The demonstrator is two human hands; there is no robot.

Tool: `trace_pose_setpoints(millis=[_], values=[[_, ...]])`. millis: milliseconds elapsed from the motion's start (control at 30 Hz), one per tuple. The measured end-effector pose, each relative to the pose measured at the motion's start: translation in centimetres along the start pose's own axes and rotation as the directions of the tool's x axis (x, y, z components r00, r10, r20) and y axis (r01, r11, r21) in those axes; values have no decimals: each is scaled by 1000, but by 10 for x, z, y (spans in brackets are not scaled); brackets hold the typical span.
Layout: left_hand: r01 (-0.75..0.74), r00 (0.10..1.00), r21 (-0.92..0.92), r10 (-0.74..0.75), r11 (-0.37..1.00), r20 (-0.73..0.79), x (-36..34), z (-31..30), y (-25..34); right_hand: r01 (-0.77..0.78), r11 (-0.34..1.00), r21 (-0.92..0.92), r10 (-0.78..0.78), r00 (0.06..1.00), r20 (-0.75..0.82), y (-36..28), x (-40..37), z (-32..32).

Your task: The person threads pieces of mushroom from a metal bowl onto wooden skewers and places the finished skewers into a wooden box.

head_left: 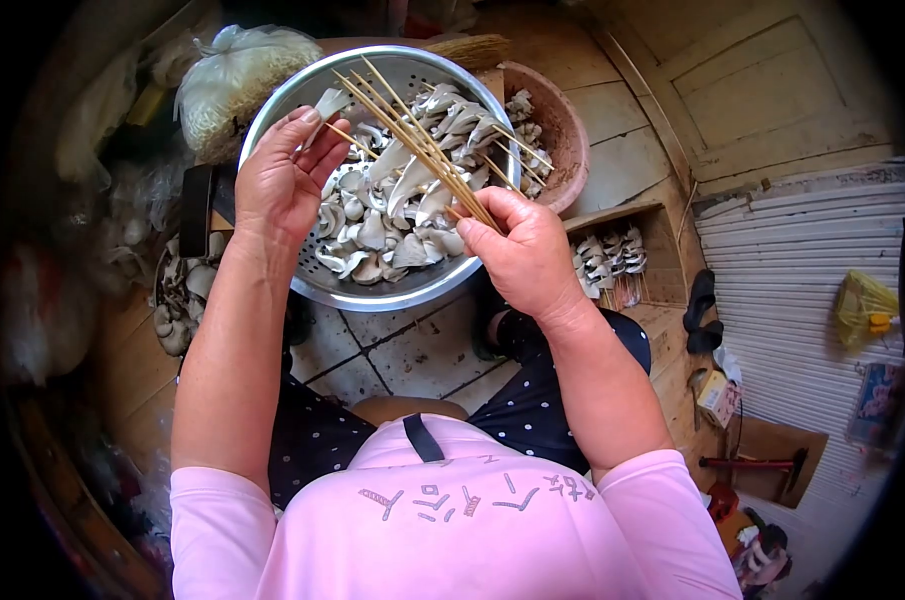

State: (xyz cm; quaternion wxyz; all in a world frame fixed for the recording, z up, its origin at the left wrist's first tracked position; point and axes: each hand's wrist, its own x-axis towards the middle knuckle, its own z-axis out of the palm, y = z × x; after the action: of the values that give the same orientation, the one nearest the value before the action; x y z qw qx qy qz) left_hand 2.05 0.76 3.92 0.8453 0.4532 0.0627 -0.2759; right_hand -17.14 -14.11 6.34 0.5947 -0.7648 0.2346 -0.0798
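Pink short-sleeved shirt with grey lettering, dark polka-dot trousers, bare forearms.

Mushrooms [393, 225] in colander [373, 298]; skewers [413, 135] over it; basin [563, 130] right; bag [233, 80] left.

Grey-white mushrooms [393, 225] fill a silver colander [373, 290]; pale tan skewers [413, 140], a pink shirt [453, 530] with grey lettering, dark white-dotted trousers [533, 410], a reddish-brown basin [563, 130].

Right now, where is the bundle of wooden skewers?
In the head view, the wooden skewers are held in the right hand, at centre right, slanting up-left over the metal colander of mushrooms.
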Motion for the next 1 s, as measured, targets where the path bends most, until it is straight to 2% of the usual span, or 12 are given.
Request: trace_pose_setpoints(millis=[167, 333, 400, 567, 700, 800, 867, 900, 933, 967, 1000], values=[[-16, 996, 158, 3, 987, 86, -5, 3, 2, 7, 1000, -29, -8, 1000, -23, 2, -1, -1], [122, 977, 322, -171, 939, 129, -11, 4, -2, 14, 1000, -14, -14, 999, -48, 3, -2, 0], [161, 961, 309, -220, 937, 167, -17, 4, -10, 40, 999, -31, -41, 998, -50, 2, -2, 1], [139, 968, 308, -194, 941, 158, -15, 3, -13, 70, 997, -35, -72, 996, -59, 4, 1, 5], [102, 979, 265, -144, 959, 142, -19, 9, -7, 23, 999, -25, -25, 998, -62, -2, 1, 0], [53, 996, 288, -73, 956, 58, -8, 4, -4, -2, 1000, 22, 4, 996, -87, -1, 3, -2], [-36, 997, 608, -12, 793, 74, 3, -7, -12, 4, 998, 57, 2, 994, -106, 3, 3, -2], [-45, 990, 770, -76, 637, 121, 10, -15, -17, 24, 999, 34, -21, 996, -92, 5, 3, -2], [-65, 986, 907, -113, 415, 122, 18, -26, -30, 45, 999, 11, -44, 996, -78, 6, 3, -2], [-123, 980, 983, -139, 134, 142, 14, -23, -34, 44, 999, 10, -44, 996, -78, 5, 3, -2], [-179, 974, 971, -170, -157, 152, 6, -19, -39, 33, 999, 0, -33, 997, -66, 3, 2, -1]])
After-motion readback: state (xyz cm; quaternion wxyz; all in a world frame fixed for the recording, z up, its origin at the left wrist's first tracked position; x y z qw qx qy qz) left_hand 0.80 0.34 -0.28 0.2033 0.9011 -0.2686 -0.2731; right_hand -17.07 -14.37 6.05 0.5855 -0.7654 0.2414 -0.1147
